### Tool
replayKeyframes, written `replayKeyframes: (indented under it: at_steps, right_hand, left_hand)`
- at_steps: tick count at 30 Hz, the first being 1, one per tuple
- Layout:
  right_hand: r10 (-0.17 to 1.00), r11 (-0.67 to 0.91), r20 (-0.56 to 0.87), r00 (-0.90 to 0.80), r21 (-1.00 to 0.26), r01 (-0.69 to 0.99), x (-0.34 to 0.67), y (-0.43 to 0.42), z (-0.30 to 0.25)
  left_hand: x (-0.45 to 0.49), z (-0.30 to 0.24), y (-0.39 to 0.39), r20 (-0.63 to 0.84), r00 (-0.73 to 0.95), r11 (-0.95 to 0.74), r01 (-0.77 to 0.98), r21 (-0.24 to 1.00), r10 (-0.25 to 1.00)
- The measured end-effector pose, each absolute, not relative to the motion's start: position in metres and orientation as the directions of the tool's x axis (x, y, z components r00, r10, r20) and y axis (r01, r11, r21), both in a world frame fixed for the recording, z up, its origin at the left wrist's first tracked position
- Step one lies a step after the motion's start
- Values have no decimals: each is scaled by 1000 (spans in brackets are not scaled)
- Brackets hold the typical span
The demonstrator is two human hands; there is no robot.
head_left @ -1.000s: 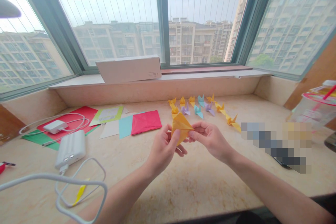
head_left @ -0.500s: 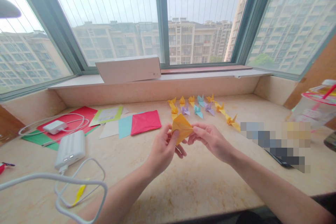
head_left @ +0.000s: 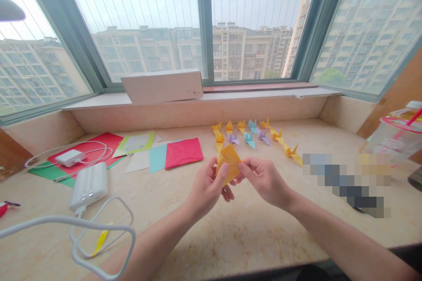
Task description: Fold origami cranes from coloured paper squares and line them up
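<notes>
A folded piece of yellow origami paper (head_left: 230, 160) is held up above the stone counter, between my two hands. My left hand (head_left: 210, 183) grips its left side, the thumb pressed on the front face and other fingers behind. At its right corner, my right hand (head_left: 263, 178) pinches the paper between thumb and fingers. Just beyond stand several folded paper cranes: yellow ones such as this crane (head_left: 292, 150), a light blue crane (head_left: 249, 139) and a purple crane (head_left: 263, 136). The fingers behind the paper are partly hidden.
Left of my hands lie a red paper stack (head_left: 183, 153) and light blue paper (head_left: 158, 158). Further left are a white power bank (head_left: 89, 186), a charger (head_left: 70, 157) and looping cables (head_left: 99, 224). A plastic cup (head_left: 394, 136) stands right; a white box (head_left: 163, 88) rests on the sill.
The yellow paper has tilted slightly in my hands. My right thumb has moved a little inward and down over its right corner.
</notes>
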State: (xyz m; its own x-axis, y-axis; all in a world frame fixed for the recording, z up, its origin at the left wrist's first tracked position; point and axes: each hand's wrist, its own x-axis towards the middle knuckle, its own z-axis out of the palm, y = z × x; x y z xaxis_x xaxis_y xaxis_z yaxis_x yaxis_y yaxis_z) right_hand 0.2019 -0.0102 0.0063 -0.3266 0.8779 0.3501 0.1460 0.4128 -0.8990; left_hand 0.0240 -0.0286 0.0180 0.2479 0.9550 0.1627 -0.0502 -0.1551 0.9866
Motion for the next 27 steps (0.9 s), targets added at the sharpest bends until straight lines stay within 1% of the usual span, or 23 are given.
replayKeyframes:
  at_steps: [4, 7, 10, 15, 17, 20, 21, 24, 27]
  right_hand:
    - [875, 418, 335, -351, -887, 197, 202, -9, 6]
    - [869, 371, 296, -397, -920, 125, 201, -6, 3]
    - [876, 309, 265, -404, -950, 47, 200, -6, 1]
    - [876, 348, 293, -383, -934, 83, 197, -10, 1]
    - [867, 335, 281, -411, -940, 65, 195, -11, 1]
    - [824, 274, 253, -507, -961, -34, 192, -10, 0]
    - [820, 266, 255, -512, -962, -52, 191, -10, 0]
    - [827, 324, 313, -468, -944, -59, 189, -10, -2]
    - [837, 416, 377, -396, -909, 13, 188, -11, -5]
  left_hand:
    - [24, 13, -26, 150, 249, -147, -29, 989, 957]
    - [24, 11, -25, 163, 253, -166, -9, 986, 954]
    - [24, 11, -26, 163, 271, -167, -8, 986, 949]
    - [24, 10, -26, 137, 283, -138, -17, 990, 949]
    - [24, 8, -25, 143, 306, -142, -26, 990, 941]
    - [23, 5, -25, 162, 350, -171, -7, 985, 923]
    - [23, 4, -24, 172, 350, -182, -5, 983, 921]
    - [24, -1, -23, 188, 358, -190, -31, 981, 915]
    - [26, -7, -21, 197, 334, -188, -57, 980, 922]
